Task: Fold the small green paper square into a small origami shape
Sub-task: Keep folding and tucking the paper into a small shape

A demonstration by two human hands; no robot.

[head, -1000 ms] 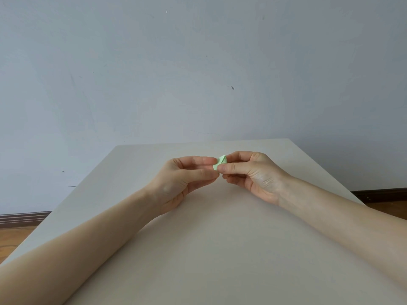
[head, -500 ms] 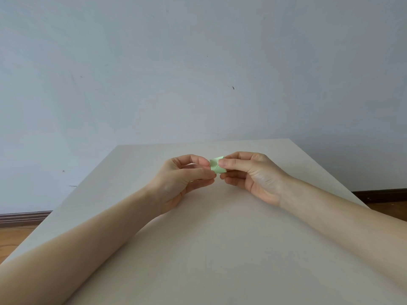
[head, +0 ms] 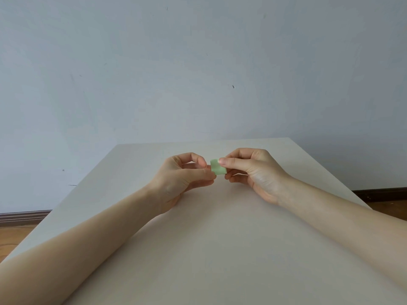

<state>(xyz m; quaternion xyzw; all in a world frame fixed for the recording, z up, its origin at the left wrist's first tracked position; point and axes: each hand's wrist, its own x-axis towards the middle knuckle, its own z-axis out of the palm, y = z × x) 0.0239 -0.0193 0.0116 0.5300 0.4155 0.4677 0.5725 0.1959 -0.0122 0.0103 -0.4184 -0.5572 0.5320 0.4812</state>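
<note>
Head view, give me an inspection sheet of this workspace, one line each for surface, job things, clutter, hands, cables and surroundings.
Surface: pale table, plain top; both forearms lie over it.
Job's things: green paper, small, held up between the two hands; whether it is already folded cannot be told.
Clutter: nothing seen.
Hands: left hand pinches the paper's left lower edge with thumb and fingers; right hand pinches its right upper corner.
Cables: nothing seen.
Surroundings: grey wall with small marks behind the table; dark skirting and wooden floor at both sides.
</note>
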